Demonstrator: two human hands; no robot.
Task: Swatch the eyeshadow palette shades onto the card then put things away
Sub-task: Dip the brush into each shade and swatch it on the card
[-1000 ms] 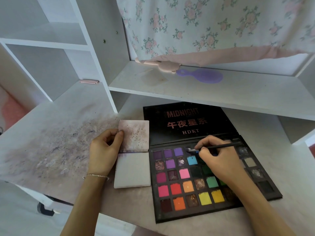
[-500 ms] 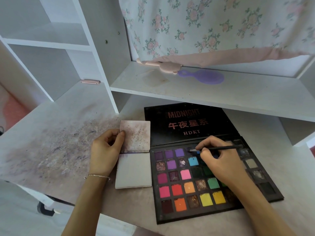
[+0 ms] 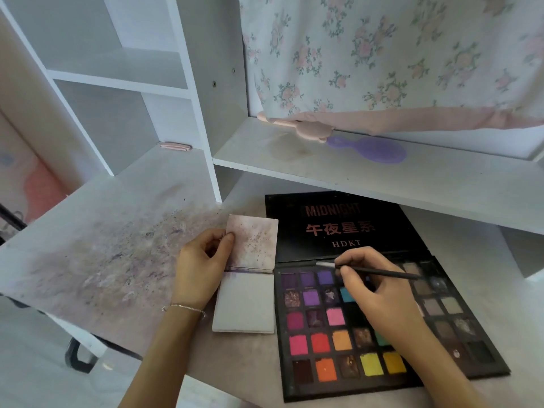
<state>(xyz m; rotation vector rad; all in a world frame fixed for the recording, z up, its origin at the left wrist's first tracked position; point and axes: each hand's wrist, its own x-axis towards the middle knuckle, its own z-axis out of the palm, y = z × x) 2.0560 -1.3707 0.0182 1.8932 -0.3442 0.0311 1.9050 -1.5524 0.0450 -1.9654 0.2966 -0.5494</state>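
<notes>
A large black eyeshadow palette point(image 3: 353, 334) with rows of bright and dark pans is laid open near the front edge of the stained white worktop point(image 3: 97, 248), its lid flat toward the back, and a thin black brush point(image 3: 371, 270) is pinched in the right hand point(image 3: 374, 290) with its pale tip held over the palette's top row. Just beside the palette's left edge, a small white folded card point(image 3: 247, 278), smudged with purple, is held at its upper left edge by the curled fingers of the left hand point(image 3: 200, 266). A purple plastic hairbrush point(image 3: 374, 148) and a pink handled object point(image 3: 303, 129) are seen on the white shelf point(image 3: 441, 184) above the worktop's back edge.

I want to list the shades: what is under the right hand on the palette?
The right hand, holding the brush, covers several pans of the palette. Blue and green pans show at its edge; the rest stay hidden.
</notes>
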